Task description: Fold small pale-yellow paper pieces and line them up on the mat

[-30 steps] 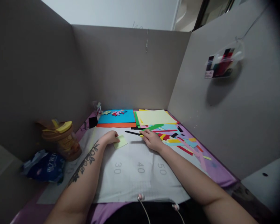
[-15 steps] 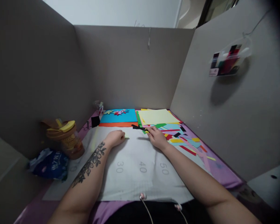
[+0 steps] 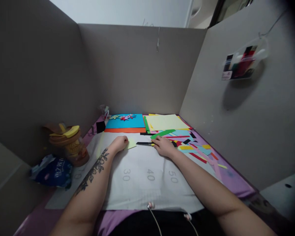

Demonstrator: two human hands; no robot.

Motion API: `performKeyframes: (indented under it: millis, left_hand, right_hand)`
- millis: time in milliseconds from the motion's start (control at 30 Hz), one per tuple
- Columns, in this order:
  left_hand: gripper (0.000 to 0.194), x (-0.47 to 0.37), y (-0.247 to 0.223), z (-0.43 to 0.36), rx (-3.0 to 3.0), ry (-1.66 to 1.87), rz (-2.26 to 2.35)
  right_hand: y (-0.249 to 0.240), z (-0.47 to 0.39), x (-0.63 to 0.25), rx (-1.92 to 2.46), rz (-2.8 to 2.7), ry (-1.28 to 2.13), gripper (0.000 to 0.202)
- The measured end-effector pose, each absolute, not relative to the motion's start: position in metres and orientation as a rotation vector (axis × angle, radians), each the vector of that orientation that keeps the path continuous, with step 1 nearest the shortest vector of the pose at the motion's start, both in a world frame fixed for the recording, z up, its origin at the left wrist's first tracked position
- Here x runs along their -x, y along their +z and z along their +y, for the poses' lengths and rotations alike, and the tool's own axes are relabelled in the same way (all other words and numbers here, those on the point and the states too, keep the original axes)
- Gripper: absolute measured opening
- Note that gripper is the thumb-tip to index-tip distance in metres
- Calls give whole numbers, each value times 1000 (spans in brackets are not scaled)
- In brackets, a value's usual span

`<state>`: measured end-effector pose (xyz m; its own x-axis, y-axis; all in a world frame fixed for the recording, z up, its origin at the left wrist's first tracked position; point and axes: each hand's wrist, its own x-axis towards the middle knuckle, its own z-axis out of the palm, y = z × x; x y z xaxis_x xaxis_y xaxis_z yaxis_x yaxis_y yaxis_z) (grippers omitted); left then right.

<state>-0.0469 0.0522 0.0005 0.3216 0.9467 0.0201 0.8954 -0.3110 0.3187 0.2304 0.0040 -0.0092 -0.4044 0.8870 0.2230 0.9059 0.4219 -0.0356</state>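
Note:
My left hand [image 3: 119, 144] is closed in a pinch on a small pale green piece of paper [image 3: 131, 144], which shows to the right of my fingers. To the right of that, my right hand [image 3: 164, 146] is closed over the middle of a pair of scissors [image 3: 144, 144]. Their black blades are together and point left toward the paper; part of the handle shows beyond my hand. Just behind my right fingers lies a green paper strip [image 3: 165, 133]. Both hands are low over a white mat [image 3: 137, 193] printed with numbers.
Coloured paper scraps [image 3: 195, 149] lie right of my right hand. Behind are stacked cream sheets [image 3: 166, 122] and a blue sheet [image 3: 137, 124] bearing folded paper stars [image 3: 125, 118]. A lidded cup [image 3: 75, 146] and a blue packet [image 3: 52, 172] stand left. Grey panels [image 3: 137, 72] enclose the table.
The scissors have come nearer to me and their blades have closed. More of the pale green paper shows beside my left hand, which has shifted slightly left.

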Motion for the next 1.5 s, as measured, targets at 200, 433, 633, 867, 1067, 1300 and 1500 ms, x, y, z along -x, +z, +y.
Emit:
performKeyframes:
  millis: [200, 433, 633, 867, 1067, 1300, 1500]
  left_hand:
    - [22, 48, -1, 54, -2341, 298, 1677]
    - [23, 48, -1, 53, -2348, 294, 1677]
    - [27, 45, 6, 46, -2354, 295, 1652]
    - [33, 45, 5, 48, -2431, 240, 1550]
    - [34, 42, 0, 53, -2373, 236, 1625]
    - [37, 34, -1, 55, -2337, 242, 1702]
    - [36, 30, 4, 53, -2306, 237, 1738]
  right_hand:
    - [-9, 3, -230, 1588, -2474, -140, 33]
    - [-8, 2, -225, 1539, -2491, -165, 31]
    - [-10, 7, -216, 1474, -2543, -152, 30]
    - [-10, 19, -199, 1379, -2604, -159, 31]
    - [-9, 24, -185, 1324, -2632, -189, 30]
    - [-8, 15, -183, 1296, -2637, -184, 30]
    - [-7, 2, -188, 1339, -2641, -192, 33]
